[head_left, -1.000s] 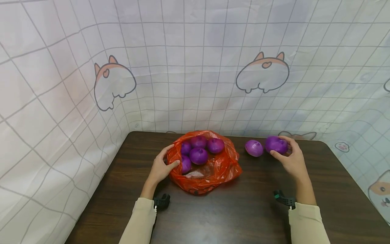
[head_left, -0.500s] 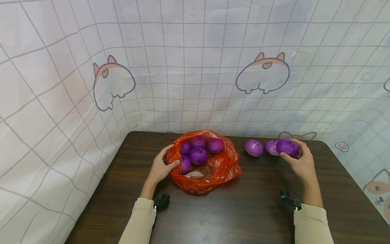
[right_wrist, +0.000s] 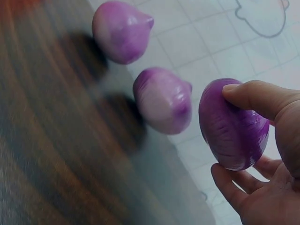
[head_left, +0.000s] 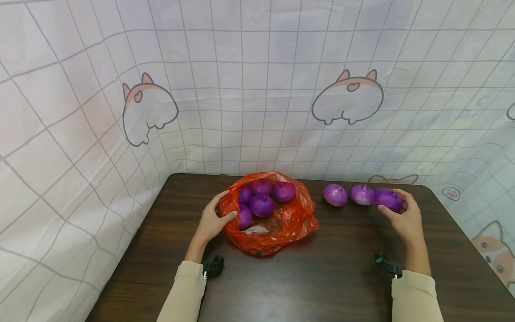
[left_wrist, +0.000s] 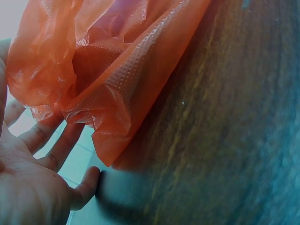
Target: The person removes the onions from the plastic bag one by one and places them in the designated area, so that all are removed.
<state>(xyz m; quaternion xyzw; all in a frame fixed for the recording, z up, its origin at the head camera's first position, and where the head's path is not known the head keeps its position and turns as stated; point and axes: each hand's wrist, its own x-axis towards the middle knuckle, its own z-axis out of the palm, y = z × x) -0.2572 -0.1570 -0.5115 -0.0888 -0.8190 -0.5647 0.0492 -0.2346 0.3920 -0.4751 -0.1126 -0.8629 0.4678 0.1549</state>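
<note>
My right hand (head_left: 409, 220) holds a purple onion (head_left: 388, 200) by its sides near the back right of the table. In the right wrist view the thumb lies on top of that onion (right_wrist: 234, 129) and the fingers are under and behind it. Two more onions stand to its left, a near one (head_left: 361, 194) and a farther one (head_left: 335, 195). My left hand (head_left: 211, 220) pinches the left rim of a red plastic bag (head_left: 299, 221), thumb over the edge. Inside the bag lie several purple onions (head_left: 262, 205). The left wrist view shows the bag's crumpled side (left_wrist: 108, 89) against the fingers.
The dark wooden table (head_left: 306, 286) ends at the back against a white gridded curtain (head_left: 257, 112) with cartoon dogs. The curtain also hangs close along the left side. A black strap (head_left: 214, 265) is on the left wrist, another (head_left: 388, 265) on the right.
The right hand has carried its onion rightward and toward me, and lower, uncovering the onion that stood behind it. The left hand and bag stay in place.
</note>
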